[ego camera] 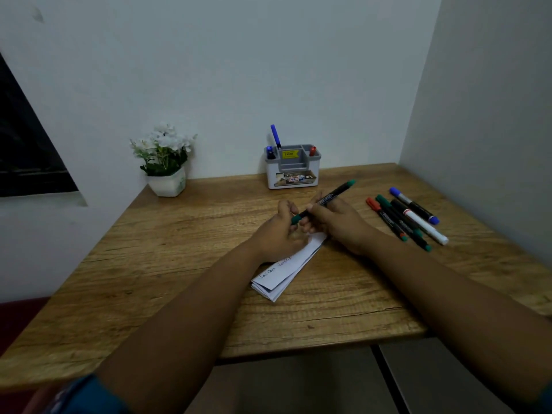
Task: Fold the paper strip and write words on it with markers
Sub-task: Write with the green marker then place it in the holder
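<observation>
**Green marker held in both hands above folded strip**

Left hand curled round the green cap end of the green marker; right hand gripping the black barrel a little further up. Hands close together, knuckles nearly touching, both clamped on the same marker. Marker tilted, far green end pointing up and away to the right. Cannot tell whether cap is on or partly off.

Paper strip lying flat on the wooden surface, directly beneath and just behind the hands, running diagonally from near-left to far-right. Folded into several layers, stacked edges showing at the near end. Far end tucked under both hands, hidden. Handwriting along the top layer: one word in blue legible-ish near the front, a second in red partly covered by the left wrist.

Counted:
- Four loose markers lying side by side on the surface to the right of the right hand, apart from it: caps red, green, black-and-white, blue.
- One grey-and-white organiser against the back wall, three pens standing in it: two blue, one red.
- One white pot of white flowers at the back left corner.

Label on the organiser too small to read. Blue sleeve cut off by bottom edge.
</observation>
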